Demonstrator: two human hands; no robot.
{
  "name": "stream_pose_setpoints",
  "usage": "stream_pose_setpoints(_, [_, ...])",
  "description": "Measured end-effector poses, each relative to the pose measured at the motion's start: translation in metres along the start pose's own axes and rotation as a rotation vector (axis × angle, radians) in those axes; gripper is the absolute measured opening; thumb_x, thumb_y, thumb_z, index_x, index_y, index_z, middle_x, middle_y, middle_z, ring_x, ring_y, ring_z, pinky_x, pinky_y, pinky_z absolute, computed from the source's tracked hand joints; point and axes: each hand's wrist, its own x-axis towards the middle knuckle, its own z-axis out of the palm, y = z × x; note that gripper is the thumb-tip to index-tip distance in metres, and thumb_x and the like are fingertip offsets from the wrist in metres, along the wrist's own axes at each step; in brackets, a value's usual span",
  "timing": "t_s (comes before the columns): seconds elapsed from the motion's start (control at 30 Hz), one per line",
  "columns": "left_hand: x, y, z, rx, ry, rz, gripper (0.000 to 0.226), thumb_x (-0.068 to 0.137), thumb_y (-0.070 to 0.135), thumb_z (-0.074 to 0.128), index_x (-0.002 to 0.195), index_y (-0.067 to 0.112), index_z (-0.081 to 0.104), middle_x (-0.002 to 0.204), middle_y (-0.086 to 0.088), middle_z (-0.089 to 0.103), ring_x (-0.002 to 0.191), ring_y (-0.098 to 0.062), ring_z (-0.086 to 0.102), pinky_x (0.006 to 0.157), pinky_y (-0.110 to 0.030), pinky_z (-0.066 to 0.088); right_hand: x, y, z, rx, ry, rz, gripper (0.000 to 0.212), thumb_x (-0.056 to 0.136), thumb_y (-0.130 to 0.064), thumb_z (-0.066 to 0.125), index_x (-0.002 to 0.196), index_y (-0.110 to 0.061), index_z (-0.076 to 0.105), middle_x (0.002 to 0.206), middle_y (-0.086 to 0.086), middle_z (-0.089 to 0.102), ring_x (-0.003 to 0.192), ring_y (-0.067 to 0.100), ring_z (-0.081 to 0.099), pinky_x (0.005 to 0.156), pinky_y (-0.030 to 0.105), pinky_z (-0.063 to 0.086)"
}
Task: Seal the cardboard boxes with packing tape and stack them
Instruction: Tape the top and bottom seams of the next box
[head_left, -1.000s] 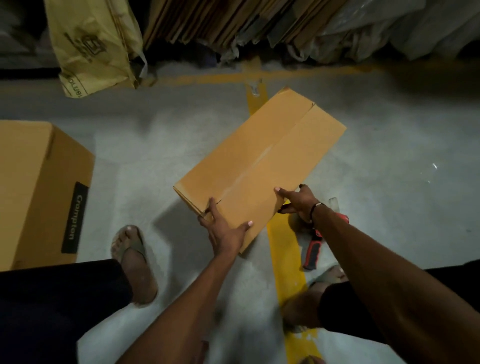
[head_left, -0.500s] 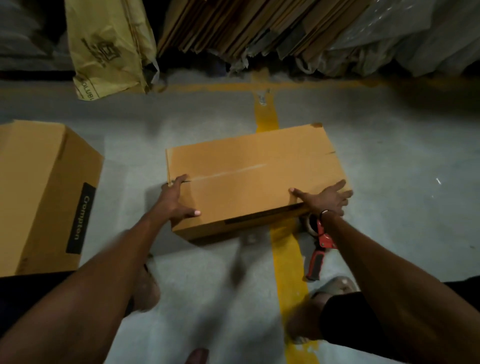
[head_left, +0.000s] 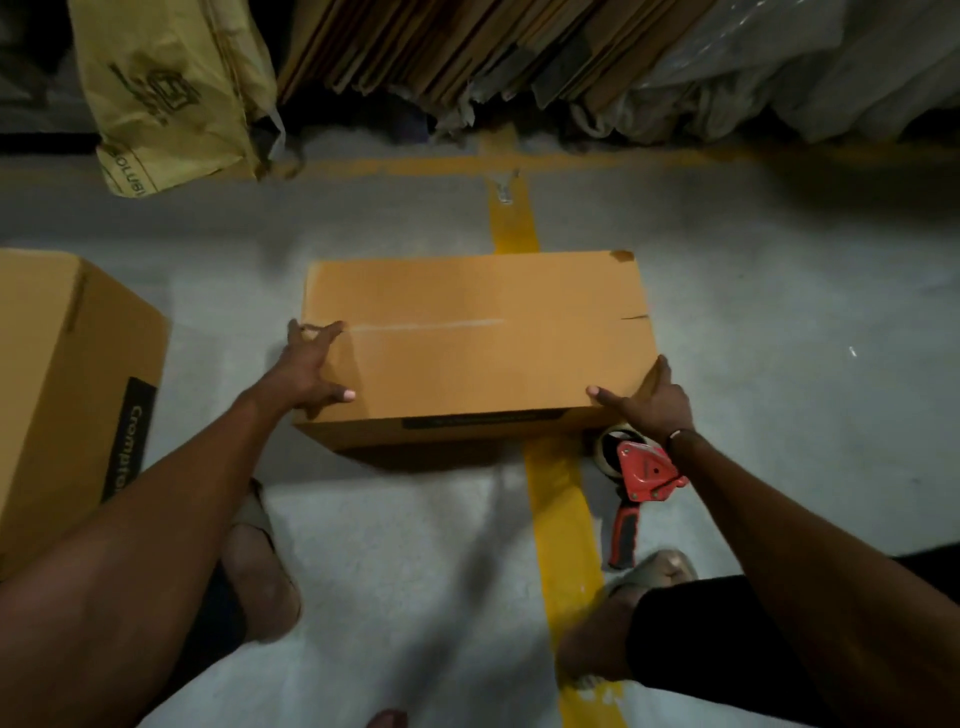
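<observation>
A closed brown cardboard box (head_left: 478, 343) lies flat on the grey floor, its long side facing me and a pale seam running along its top. My left hand (head_left: 311, 371) presses against its left end, fingers spread over the top edge. At the near right corner my right hand (head_left: 652, 402) rests with the thumb on top and the fingers down the side. A red tape dispenser (head_left: 644, 470) with a roll of tape lies on the floor just below my right wrist. Neither hand touches it.
A second, taller cardboard box (head_left: 62, 374) with a black label stands at the left. Flattened cartons (head_left: 441, 47) and a yellow sack (head_left: 166, 88) lean along the back. A yellow floor line (head_left: 561, 519) runs under the box. My sandalled feet (head_left: 260, 571) are close below.
The box was tilted and turned in the air; it has swung round square to me and come down onto the floor. My hands have slid out to its two ends.
</observation>
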Motion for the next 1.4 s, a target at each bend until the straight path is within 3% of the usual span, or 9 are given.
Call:
stream_pose_setpoints(0.2, [-0.016,0.053,0.001,0.193,0.125,-0.063,0.120,0.068,0.010,0.094,0.162,0.029,0.021,0.168,-0.022,-0.014,0.154,-0.050,-0.003,0.116,-0.070,0.025,-0.015,0.018,-0.005,0.169,0.049,-0.015,0.114,0.076,-0.076,0.070,0.160,-0.021,0.017,0.150,0.021,0.046,0.132,0.042,0.049,0.107,0.051,0.047])
stream_pose_setpoints(0.37, [-0.029,0.130,0.048,0.176,0.142,0.198,0.090,0.067,0.005,0.082,0.147,0.015,0.042,0.166,-0.021,0.006,0.147,-0.051,0.024,0.116,-0.062,0.034,-0.044,0.071,0.011,0.481,0.294,0.352,0.077,0.097,-0.065,0.050,0.145,-0.006,0.041,0.144,0.030,0.047,0.129,0.044,0.050,0.106,0.045,0.040])
stream_pose_setpoints(0.5, [-0.041,0.191,0.104,0.185,0.136,0.417,0.073,0.075,0.009,0.077,0.140,0.019,0.045,0.163,-0.013,0.016,0.142,-0.044,0.036,0.114,-0.059,0.040,-0.056,0.126,0.052,0.475,0.122,0.624,0.099,0.095,-0.079,0.026,0.140,0.007,0.049,0.143,0.032,0.051,0.131,0.045,0.050,0.110,0.045,0.039])
stream_pose_setpoints(0.6, [-0.046,0.221,0.142,0.269,0.156,0.538,0.072,0.084,0.012,0.074,0.146,0.021,0.039,0.167,-0.013,0.013,0.150,-0.041,0.024,0.116,-0.061,0.035,-0.054,0.148,0.086,0.470,-0.053,0.715,0.134,0.069,-0.102,0.006,0.136,0.001,0.057,0.135,0.029,0.059,0.122,0.044,0.058,0.110,0.049,0.043])
stream_pose_setpoints(0.87, [-0.028,0.228,0.165,0.523,0.097,0.511,0.109,0.087,0.005,0.077,0.162,0.041,0.006,0.171,-0.008,-0.020,0.156,-0.046,-0.011,0.116,-0.074,0.019,-0.044,0.134,0.106,0.388,-0.093,0.651,0.094,0.093,-0.082,0.018,0.140,-0.007,0.049,0.141,0.028,0.051,0.131,0.041,0.047,0.111,0.049,0.031])
stream_pose_setpoints(1.03, [-0.021,0.212,0.162,0.494,0.167,0.413,0.123,0.087,-0.013,0.062,0.158,0.049,-0.017,0.164,-0.014,-0.037,0.150,-0.054,-0.025,0.113,-0.082,0.010,-0.032,0.135,0.100,0.404,-0.022,0.703,0.100,0.091,-0.084,0.014,0.143,-0.007,0.047,0.144,0.024,0.050,0.133,0.041,0.045,0.113,0.051,0.026])
stream_pose_setpoints(1.2, [-0.021,0.187,0.150,0.438,0.216,0.256,0.138,0.081,0.002,0.081,0.156,0.046,-0.026,0.159,-0.018,-0.043,0.146,-0.059,-0.028,0.107,-0.084,-0.003,-0.034,0.131,0.063,0.611,0.075,0.733,0.105,0.091,-0.084,0.006,0.131,-0.005,0.064,0.139,0.026,0.057,0.127,0.041,0.054,0.113,0.049,0.035])
stream_pose_setpoints(1.3, [-0.016,0.164,0.138,0.455,0.165,0.204,0.139,0.084,0.002,0.078,0.150,0.051,-0.034,0.161,-0.020,-0.040,0.147,-0.062,-0.020,0.106,-0.087,0.007,-0.040,0.121,0.021,0.663,0.168,0.705,0.099,0.098,-0.075,0.004,0.127,-0.006,0.068,0.140,0.027,0.057,0.127,0.042,0.053,0.109,0.047,0.036])
stream_pose_setpoints(1.4, [-0.020,0.157,0.138,0.493,0.117,0.212,0.128,0.090,-0.008,0.062,0.149,0.049,-0.037,0.162,-0.022,-0.037,0.147,-0.064,-0.015,0.105,-0.087,0.018,-0.043,0.108,-0.024,0.626,0.255,0.585,0.093,0.098,-0.072,0.000,0.100,-0.025,0.079,0.125,0.021,0.066,0.111,0.038,0.059,0.097,0.044,0.039])
